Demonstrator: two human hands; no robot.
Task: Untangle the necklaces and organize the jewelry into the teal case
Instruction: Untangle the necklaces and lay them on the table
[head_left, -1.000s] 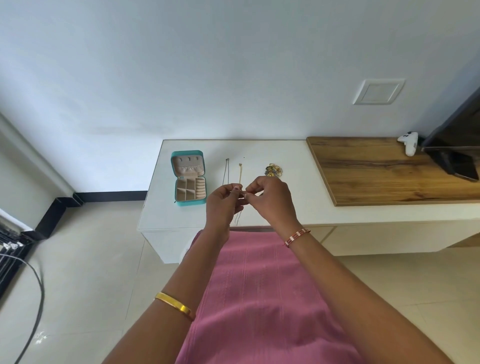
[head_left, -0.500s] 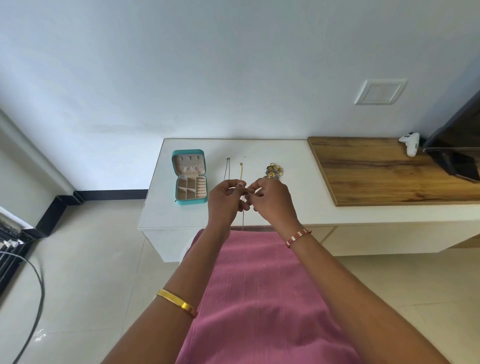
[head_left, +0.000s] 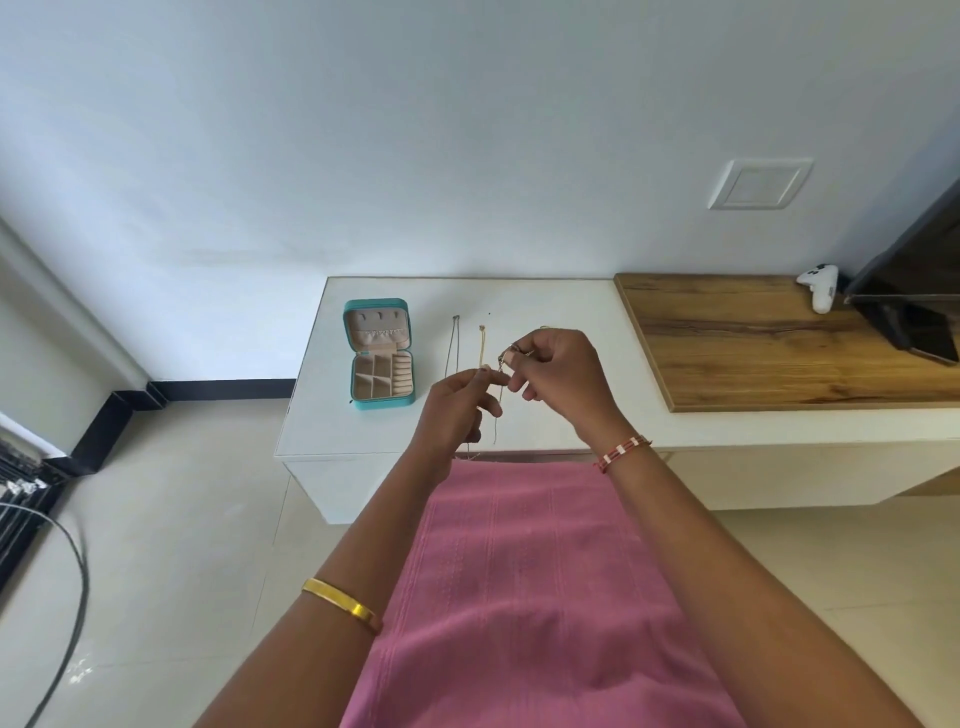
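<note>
Necklace chain (head_left: 500, 402): frame centre, above bench (head_left: 550, 301) | pinched by left hand (head_left: 457, 400) and right hand (head_left: 558, 374), grips closed on it | judged light, limp, snag-prone; best taken near clasp | teal case (head_left: 382, 356) open, centre-left.

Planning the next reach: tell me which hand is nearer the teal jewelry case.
Left. The left hand is just right of the open teal jewelry case; the right hand is farther right, beyond the left, both pinching a thin chain.
</note>
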